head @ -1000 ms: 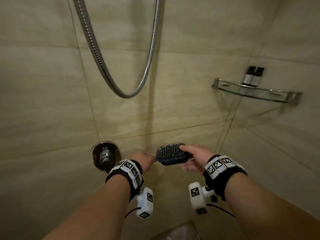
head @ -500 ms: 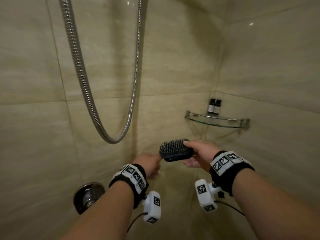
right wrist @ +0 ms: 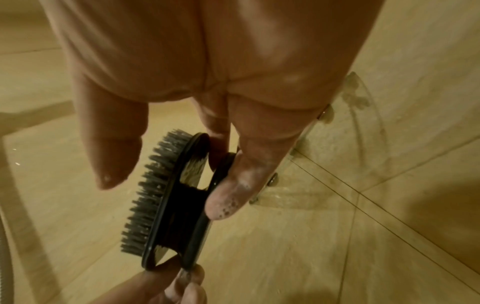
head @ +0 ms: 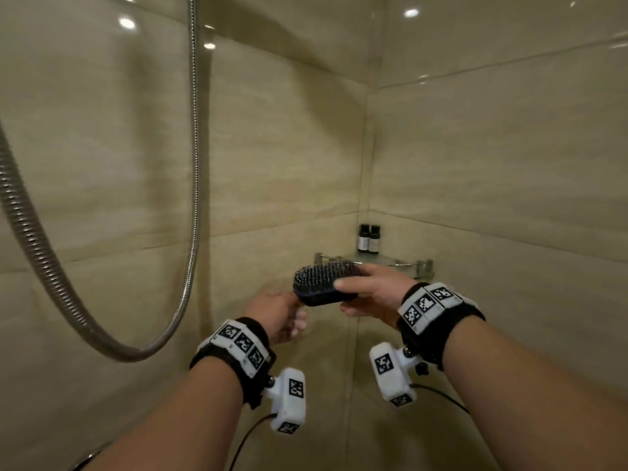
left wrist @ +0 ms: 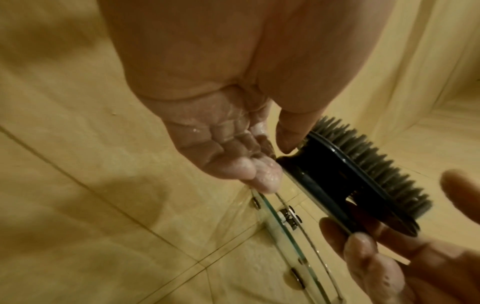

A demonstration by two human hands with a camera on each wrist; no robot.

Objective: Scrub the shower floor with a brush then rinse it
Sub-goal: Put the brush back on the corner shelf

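Brush (head: 324, 283), bristles up, held between both hands in front of the corner shelf (head: 421, 266): right hand (head: 372, 294) grips one end, left hand (head: 277, 314) pinches the other. Wet, soapy fingers (right wrist: 226, 203) risk a slip and a dropped brush during handover.

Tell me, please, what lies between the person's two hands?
The brush, bristles up, spans the gap in the head view: the right hand grips one end, and the left hand holds the other end.
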